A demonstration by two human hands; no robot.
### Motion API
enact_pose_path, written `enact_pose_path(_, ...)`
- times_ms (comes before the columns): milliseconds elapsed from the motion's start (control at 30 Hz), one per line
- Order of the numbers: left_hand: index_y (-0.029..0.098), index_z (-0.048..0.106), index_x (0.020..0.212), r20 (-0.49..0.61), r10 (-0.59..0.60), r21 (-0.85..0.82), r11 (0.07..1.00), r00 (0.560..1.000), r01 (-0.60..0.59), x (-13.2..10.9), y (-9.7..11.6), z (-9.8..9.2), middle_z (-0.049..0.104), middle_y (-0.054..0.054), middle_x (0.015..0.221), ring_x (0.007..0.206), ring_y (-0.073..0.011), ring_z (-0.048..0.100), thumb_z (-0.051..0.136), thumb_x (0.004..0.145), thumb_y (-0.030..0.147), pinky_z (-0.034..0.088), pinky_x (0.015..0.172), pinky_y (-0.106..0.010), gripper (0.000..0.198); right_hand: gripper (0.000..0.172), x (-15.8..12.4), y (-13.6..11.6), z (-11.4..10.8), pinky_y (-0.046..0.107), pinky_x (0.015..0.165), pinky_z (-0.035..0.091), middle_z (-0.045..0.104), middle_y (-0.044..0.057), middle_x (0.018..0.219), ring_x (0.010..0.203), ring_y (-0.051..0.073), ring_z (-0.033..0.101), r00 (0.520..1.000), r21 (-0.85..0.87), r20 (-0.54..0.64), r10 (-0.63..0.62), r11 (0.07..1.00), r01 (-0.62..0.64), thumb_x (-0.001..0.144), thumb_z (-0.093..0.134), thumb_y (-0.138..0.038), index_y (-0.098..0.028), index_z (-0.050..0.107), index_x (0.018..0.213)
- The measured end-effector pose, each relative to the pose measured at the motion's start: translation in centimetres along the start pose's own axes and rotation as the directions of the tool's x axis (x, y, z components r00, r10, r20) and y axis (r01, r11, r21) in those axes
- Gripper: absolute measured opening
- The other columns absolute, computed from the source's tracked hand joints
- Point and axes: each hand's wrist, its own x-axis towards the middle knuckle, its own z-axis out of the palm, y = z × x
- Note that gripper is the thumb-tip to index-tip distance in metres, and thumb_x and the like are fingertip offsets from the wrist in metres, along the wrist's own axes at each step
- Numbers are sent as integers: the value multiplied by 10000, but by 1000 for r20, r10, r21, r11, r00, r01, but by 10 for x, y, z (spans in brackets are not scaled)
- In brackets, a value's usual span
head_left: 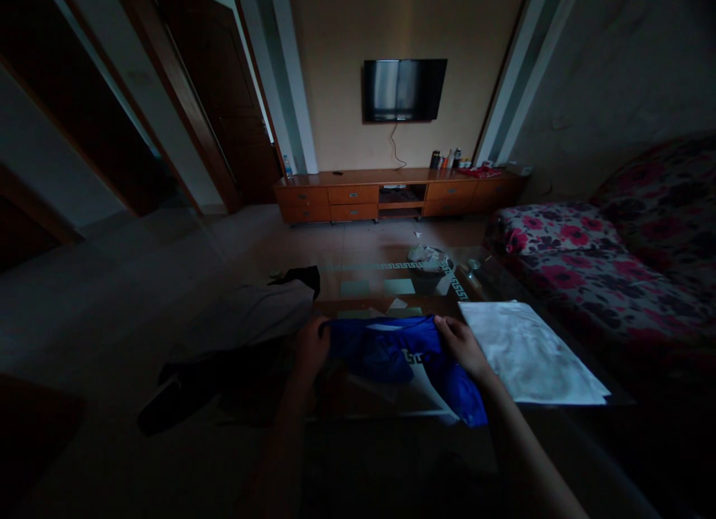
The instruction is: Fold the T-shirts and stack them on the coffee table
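A blue garment (380, 347) is stretched between my two hands above the glass coffee table (358, 288); its exact cut is hard to make out in the dim light. My left hand (313, 347) pinches its upper left corner. At the upper right corner, the fingers of my right hand (459, 341) are closed on the cloth, and a blue flap hangs down below that hand. Just right of it, a folded white cloth (531, 351) lies flat on the table. Left of my left hand is a heap of grey and black clothes (262, 310).
A flower-patterned sofa (593, 273) stands along the right side. Beyond the table is a low wooden cabinet (352, 194) with bottles (450, 159) on top, under a wall-mounted television (403, 90). A crumpled plastic bag (428, 256) is near the table's far end.
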Motion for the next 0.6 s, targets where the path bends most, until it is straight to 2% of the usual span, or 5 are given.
enact_pose_path(233,199,688,1002,-33,18,13,1000,999,-18,0,-3,3,735,-105,1039,1007,-251,683,492,882,205,508,959,-404,230,475,-1,3,-7,278,636,384,493,-22,675,666,165,460,990,-161,-91,-110,982,94,920,508,-672,-229,519,750)
enact_pose_path(300,208,678,990,-28,15,-13,1000,999,-15,1,-2,4,729,-94,1021,996,-247,678,483,878,204,505,953,-402,225,469,-1,2,-9,277,621,377,480,-26,667,654,159,444,991,-126,-93,-97,988,85,917,522,-663,-227,521,745)
enact_pose_path(400,204,660,994,19,-56,-109,992,998,58,3,2,4,724,-85,979,948,-244,678,445,908,259,511,918,-396,238,457,-3,-4,-10,261,596,365,468,-35,661,636,137,420,998,5,-51,-43,999,44,915,552,-632,-215,521,730)
enact_pose_path(500,204,650,1019,67,-106,-219,969,992,118,3,9,-2,720,-75,998,962,-245,674,433,923,330,509,909,-388,268,393,-9,-14,-15,246,615,392,519,-32,704,661,129,462,1000,139,18,8,990,-11,882,635,-570,-206,541,768)
enact_pose_path(600,212,642,1030,152,6,-225,974,988,29,-2,15,-16,706,-49,1023,986,-238,656,542,816,247,501,920,-374,239,335,-21,-22,-22,255,668,452,600,-16,790,730,148,547,996,173,87,9,985,-24,790,753,-482,-207,574,852)
